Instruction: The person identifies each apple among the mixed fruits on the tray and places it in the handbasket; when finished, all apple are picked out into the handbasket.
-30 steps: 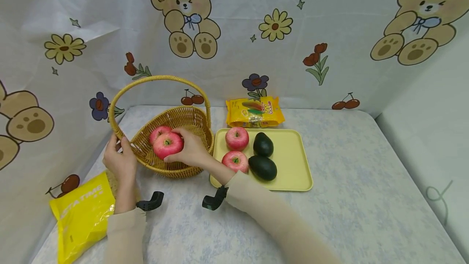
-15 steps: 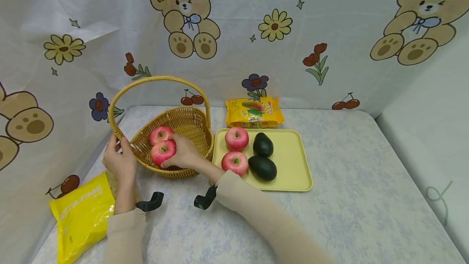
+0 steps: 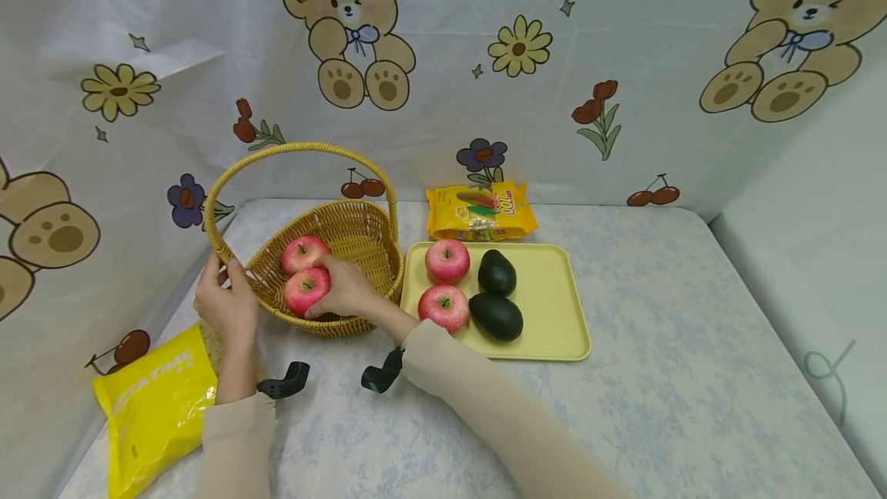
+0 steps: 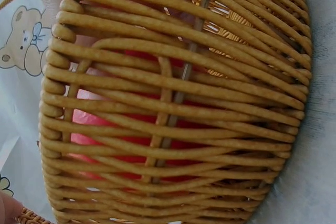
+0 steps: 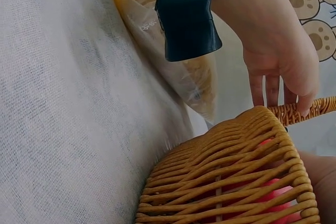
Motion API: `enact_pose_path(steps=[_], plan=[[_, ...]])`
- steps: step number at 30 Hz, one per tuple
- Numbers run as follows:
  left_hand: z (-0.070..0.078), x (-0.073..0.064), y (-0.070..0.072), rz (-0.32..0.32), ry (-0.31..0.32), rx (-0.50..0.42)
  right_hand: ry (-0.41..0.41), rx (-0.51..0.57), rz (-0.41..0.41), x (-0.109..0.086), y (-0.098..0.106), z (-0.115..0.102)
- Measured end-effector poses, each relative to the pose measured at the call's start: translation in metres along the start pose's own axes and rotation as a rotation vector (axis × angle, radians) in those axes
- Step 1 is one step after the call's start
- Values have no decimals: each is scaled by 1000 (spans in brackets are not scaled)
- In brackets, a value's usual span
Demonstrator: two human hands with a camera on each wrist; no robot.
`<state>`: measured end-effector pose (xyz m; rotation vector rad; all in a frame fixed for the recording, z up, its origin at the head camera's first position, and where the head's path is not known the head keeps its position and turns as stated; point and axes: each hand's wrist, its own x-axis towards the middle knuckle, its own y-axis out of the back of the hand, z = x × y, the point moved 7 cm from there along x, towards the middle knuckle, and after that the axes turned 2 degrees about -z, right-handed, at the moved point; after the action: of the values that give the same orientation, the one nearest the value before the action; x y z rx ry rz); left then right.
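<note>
My left hand (image 3: 227,300) grips the lower left end of the handle (image 3: 215,229) of a wicker basket (image 3: 367,233). Inside the basket, my right hand (image 3: 349,289) holds a red apple (image 3: 301,295), its thumb and fingers at the fruit's right side. Another apple (image 3: 298,251) lies just behind it in the basket. Through the weave in the left wrist view, a red apple (image 4: 100,129) shows in part. The right wrist view has the left hand (image 5: 283,59) with its fingers at the handle, above the basket's woven wall (image 5: 226,177).
Right of the basket is a yellow tray (image 3: 554,291) bearing two apples (image 3: 443,306) and two avocados (image 3: 497,317). Behind it lies a yellow packet (image 3: 478,214). A yellow bag (image 3: 159,406) lies by the left forearm. A printed cloth wall (image 3: 443,60) closes off the back.
My right hand has moved the held apple slightly left and down into the basket, beside the other apple. My left hand stays on the handle.
</note>
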<state>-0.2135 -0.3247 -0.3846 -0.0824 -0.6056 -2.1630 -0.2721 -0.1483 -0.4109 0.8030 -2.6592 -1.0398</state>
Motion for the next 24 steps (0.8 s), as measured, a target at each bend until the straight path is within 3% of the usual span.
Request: enact_pose_path(steps=[13,24], plan=[[0,0,1,7,-21,1,-35,-82,-24,-1,-8,2],[1,0,1,3,-23,-12,-17,-120,-33,-3,-9,0]])
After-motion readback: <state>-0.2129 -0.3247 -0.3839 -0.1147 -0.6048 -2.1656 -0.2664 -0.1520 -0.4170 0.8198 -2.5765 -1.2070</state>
